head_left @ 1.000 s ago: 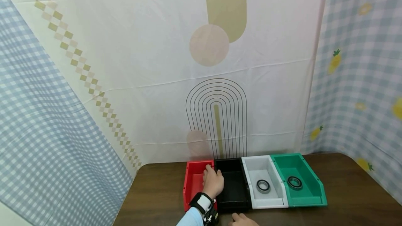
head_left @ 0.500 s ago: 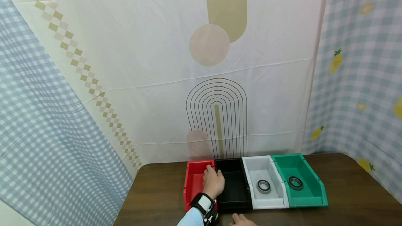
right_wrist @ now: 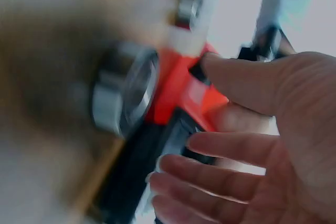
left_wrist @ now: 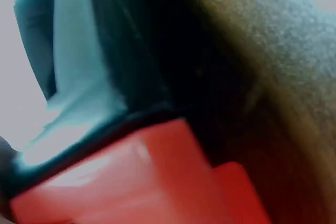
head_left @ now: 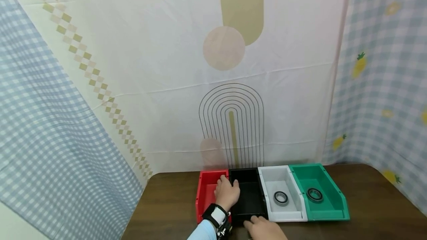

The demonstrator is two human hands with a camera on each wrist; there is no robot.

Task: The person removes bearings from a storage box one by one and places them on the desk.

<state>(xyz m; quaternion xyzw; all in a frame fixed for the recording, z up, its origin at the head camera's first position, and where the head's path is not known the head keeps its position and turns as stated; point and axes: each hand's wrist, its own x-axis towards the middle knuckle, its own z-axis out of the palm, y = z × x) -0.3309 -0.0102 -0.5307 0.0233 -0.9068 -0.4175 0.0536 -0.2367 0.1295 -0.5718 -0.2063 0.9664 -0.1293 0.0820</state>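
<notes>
My left hand (head_left: 227,193) lies over the side where the red bin (head_left: 206,195) and black bin (head_left: 249,197) meet, fingers toward the red one and thumb toward the black. Its wrist view is blurred, showing the red plastic (left_wrist: 152,177) close up. My right hand (head_left: 265,229) is at the front edge of the black bin. In its own view the right hand (right_wrist: 252,150) has its fingers extended and the thumb apart, with nothing held. A ring bearing (right_wrist: 126,90) stands out just beyond those fingertips, and a second bearing (right_wrist: 190,4) lies farther off.
To the right, the white bin (head_left: 290,214) holds a bearing (head_left: 281,198), and the green bin (head_left: 328,216) holds another bearing (head_left: 314,195). All the bins stand side by side on a brown wooden table (head_left: 166,199), with a cloth backdrop (head_left: 166,121) behind.
My right hand has come farther forward into the head view, up to the black bin's front. The left hand stays at the same place over the red and black bins.
</notes>
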